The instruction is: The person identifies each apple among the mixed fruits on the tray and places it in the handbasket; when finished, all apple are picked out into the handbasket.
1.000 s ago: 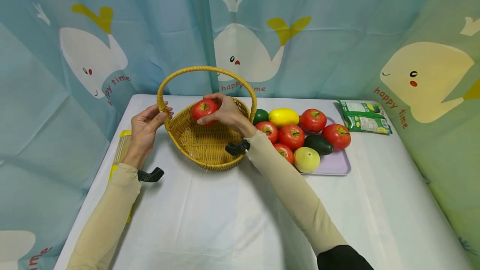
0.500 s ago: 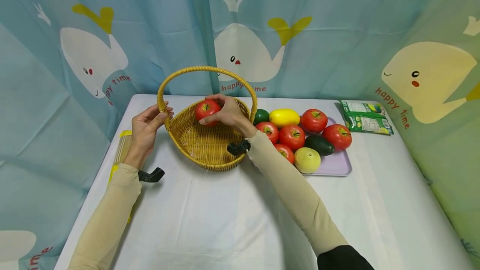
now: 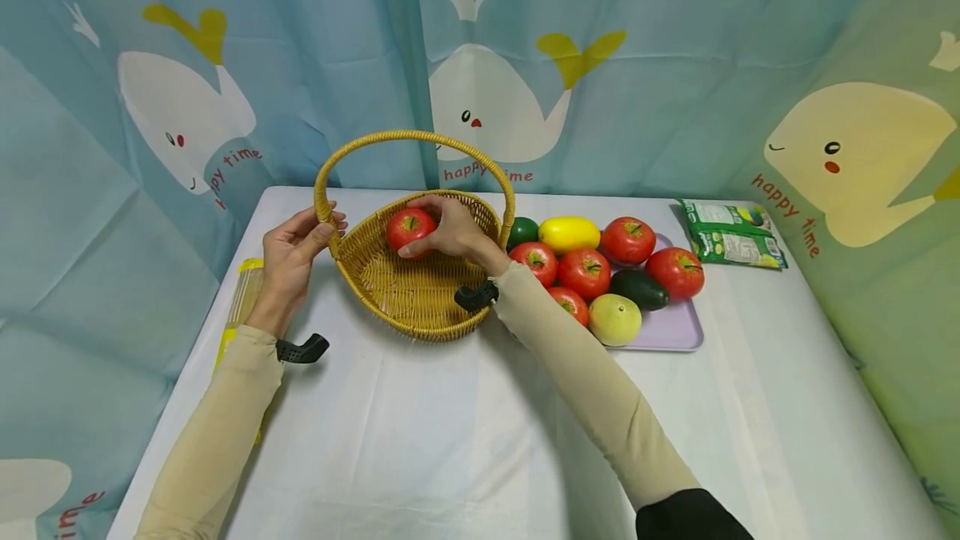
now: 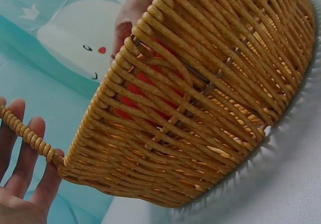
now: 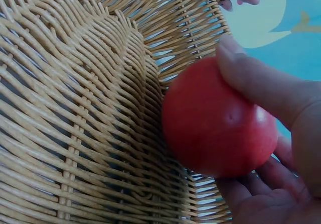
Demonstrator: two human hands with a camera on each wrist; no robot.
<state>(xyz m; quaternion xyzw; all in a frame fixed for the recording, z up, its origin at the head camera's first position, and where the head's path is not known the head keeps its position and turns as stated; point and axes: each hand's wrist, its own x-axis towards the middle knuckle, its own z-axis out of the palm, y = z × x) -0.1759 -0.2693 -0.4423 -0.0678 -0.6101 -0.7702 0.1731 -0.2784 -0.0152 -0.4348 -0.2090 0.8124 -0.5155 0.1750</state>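
Observation:
A yellow-brown wicker basket [image 3: 412,298] with a tall arched handle stands on the white table. My left hand [image 3: 288,261] holds the left foot of that handle between thumb and fingers; the left wrist view shows its fingers [image 4: 37,133] behind the wrapped cane. Inside the basket, near its far wall, my right hand [image 3: 453,232] grips a red apple [image 3: 408,228] from the right side. In the right wrist view the thumb lies over the apple [image 5: 215,118] and the other fingers pass beneath it. Whether the apple touches the basket's wall, I cannot tell.
Right of the basket, a lilac tray [image 3: 675,327] bears several red apples [image 3: 583,273], a yellow fruit [image 3: 568,235], a dark green avocado [image 3: 637,289] and a pale round fruit [image 3: 614,320]. Green packets [image 3: 731,233] lie at the back right. A yellow-edged packet [image 3: 243,294] lies beyond the left arm.
My right hand and the apple shifted slightly right, then lower and a little left, deeper into the basket. The left hand keeps its hold on the handle.

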